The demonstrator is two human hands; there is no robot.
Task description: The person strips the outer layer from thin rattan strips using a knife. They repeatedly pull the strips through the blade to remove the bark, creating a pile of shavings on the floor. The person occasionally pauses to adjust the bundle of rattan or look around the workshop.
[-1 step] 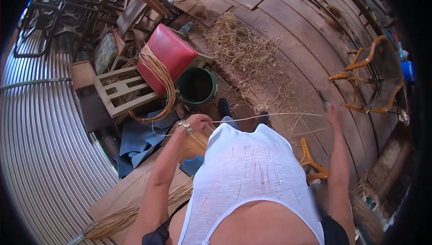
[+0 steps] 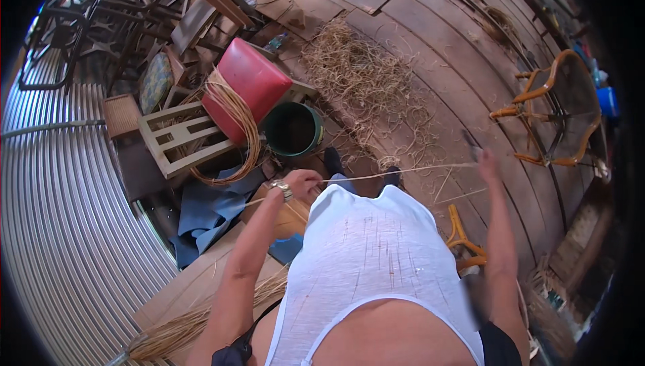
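Observation:
A thin, pale cane strip [image 2: 403, 170] stretches almost level across the front of my body. My left hand [image 2: 300, 183], with a metal watch on its wrist, is closed round the strip; its other end passes back beyond that wrist. Out to the right, my right hand [image 2: 488, 166] is closed at the strip's far end. A narrow dark blade, apparently a knife [image 2: 468, 139], sticks up from that hand; its handle is hidden in the fingers. Another thin strand [image 2: 463, 196] shows below the first, near the right forearm.
Left of my feet stand a dark green bucket [image 2: 293, 131] and a red cushion [image 2: 245, 80] with a cane coil [image 2: 245, 120] over it. Curly shavings [image 2: 359, 73] cover the floor ahead. A cane chair [image 2: 561, 114] stands right; corrugated metal [image 2: 60, 218] and a cane bundle [image 2: 175, 332] lie left.
My right hand has shifted a little to the left and away from me, blade with it. The strip now slopes slightly upward toward it. My left hand has barely moved.

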